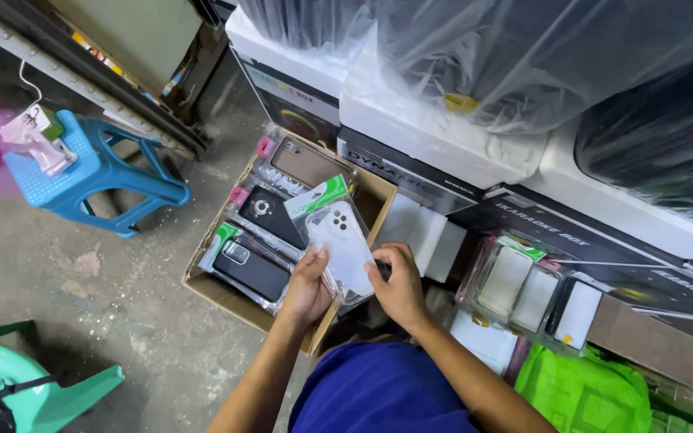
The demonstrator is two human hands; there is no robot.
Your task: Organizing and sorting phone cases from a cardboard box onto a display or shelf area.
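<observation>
A white phone case in a clear plastic sleeve with a green and white header (338, 236) is held over an open cardboard box (226, 290). My left hand (308, 287) grips its lower left edge. My right hand (399, 282) grips its right side. Inside the box lie several packaged phone cases: a black one (252, 269) at the near left, a dark one with a round camera ring (270, 212) in the middle, and a brown one (308, 163) at the far end.
A row of clear and white packaged cases (532, 293) stands to the right, beside a green bag (583, 393). Large boxed speakers under plastic wrap (475, 104) fill the back. A blue stool (90, 172) and a teal chair (34, 385) stand on the concrete floor at left.
</observation>
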